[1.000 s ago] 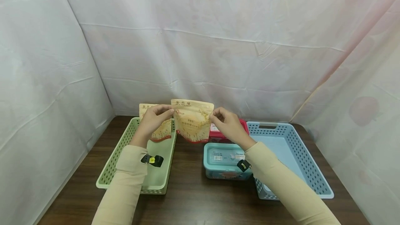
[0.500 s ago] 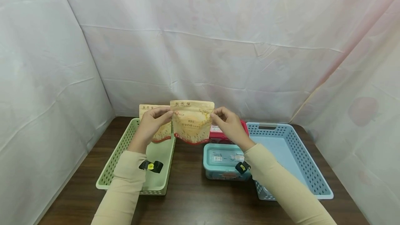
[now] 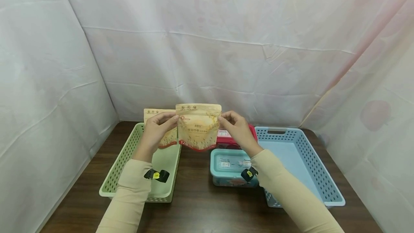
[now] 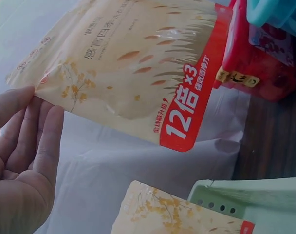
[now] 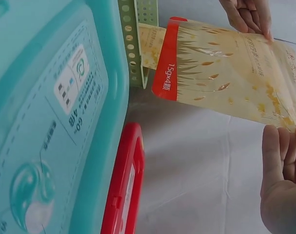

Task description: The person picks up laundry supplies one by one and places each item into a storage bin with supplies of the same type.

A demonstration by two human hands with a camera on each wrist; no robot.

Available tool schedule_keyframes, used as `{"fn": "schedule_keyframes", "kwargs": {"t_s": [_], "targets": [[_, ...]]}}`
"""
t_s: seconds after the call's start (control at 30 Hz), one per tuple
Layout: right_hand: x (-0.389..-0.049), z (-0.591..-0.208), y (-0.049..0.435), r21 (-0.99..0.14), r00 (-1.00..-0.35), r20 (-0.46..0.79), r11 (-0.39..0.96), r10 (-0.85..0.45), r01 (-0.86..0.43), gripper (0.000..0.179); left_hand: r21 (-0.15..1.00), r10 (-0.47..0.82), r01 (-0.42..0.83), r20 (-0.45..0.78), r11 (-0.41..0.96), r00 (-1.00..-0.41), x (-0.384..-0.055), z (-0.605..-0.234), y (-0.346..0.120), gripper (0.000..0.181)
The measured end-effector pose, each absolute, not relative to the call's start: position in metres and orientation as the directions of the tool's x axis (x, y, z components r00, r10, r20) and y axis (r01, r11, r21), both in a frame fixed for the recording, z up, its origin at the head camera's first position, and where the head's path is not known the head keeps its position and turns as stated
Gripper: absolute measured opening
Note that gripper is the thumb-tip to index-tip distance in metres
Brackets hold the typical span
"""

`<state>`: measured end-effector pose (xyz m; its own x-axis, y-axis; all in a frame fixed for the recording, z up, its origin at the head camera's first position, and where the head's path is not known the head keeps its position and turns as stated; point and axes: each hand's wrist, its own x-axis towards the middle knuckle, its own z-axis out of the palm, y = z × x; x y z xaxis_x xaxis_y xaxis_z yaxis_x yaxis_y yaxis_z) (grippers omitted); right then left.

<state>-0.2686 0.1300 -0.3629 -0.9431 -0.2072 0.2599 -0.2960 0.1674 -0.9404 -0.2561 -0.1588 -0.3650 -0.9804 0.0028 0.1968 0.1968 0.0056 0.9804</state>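
A beige pouch (image 3: pixel 198 128) with a red lower band hangs upright between both hands, front toward me. My left hand (image 3: pixel 158 128) pinches its left edge, and my right hand (image 3: pixel 237 128) pinches the right edge. In the left wrist view the left fingers (image 4: pixel 46 131) grip the pouch (image 4: pixel 123 68) near its upper corner. The right wrist view has the right hand (image 5: pixel 286 180) on the opposite edge of the pouch (image 5: pixel 226 73). Behind the left hand a second, similar pouch (image 3: pixel 169 137) stands at the far end of the green basket (image 3: pixel 176 168), partly hidden by that hand.
Under the right forearm sits a teal lidded box (image 3: pixel 226 175), with a red lidded box (image 3: pixel 226 139) behind it. At the right stands a blue perforated basket (image 3: pixel 300 154). All rest on a dark wooden table (image 3: pixel 200 211), with white curtains (image 3: pixel 207 46) around it.
The held pouch has straightened slightly and turned its front more squarely toward me, shifting a little left. Both hands keep their hold on its edges.
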Motion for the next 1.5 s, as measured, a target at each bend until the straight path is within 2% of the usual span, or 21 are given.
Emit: {"fn": "schedule_keyframes", "kwargs": {"t_s": [0.23,0.63,1.2,1.5], "targets": [[-0.27,-0.365,0.125,-0.952,-0.946,0.251,0.124,-0.204,-0.279,0.029,0.975,0.005,0.217,0.217,-0.041,-0.976,-0.255,-0.369,-0.162,0.04],[-0.27,-0.366,0.11,-0.956,-0.947,0.251,0.102,-0.199,-0.275,0.026,0.976,-0.006,0.217,0.217,-0.009,-0.976,-0.25,-0.368,-0.176,0.042],[-0.269,-0.37,0.073,-0.958,-0.924,0.277,0.004,-0.265,-0.288,0.023,0.971,-0.058,0.223,0.228,0.085,-0.972,-0.235,-0.365,-0.209,0.041],[-0.268,-0.37,0.05,-0.959,-0.918,0.272,-0.007,-0.29,-0.282,0.023,0.977,-0.119,0.152,0.171,0.15,-0.978,-0.226,-0.362,-0.228,0.047]]}}
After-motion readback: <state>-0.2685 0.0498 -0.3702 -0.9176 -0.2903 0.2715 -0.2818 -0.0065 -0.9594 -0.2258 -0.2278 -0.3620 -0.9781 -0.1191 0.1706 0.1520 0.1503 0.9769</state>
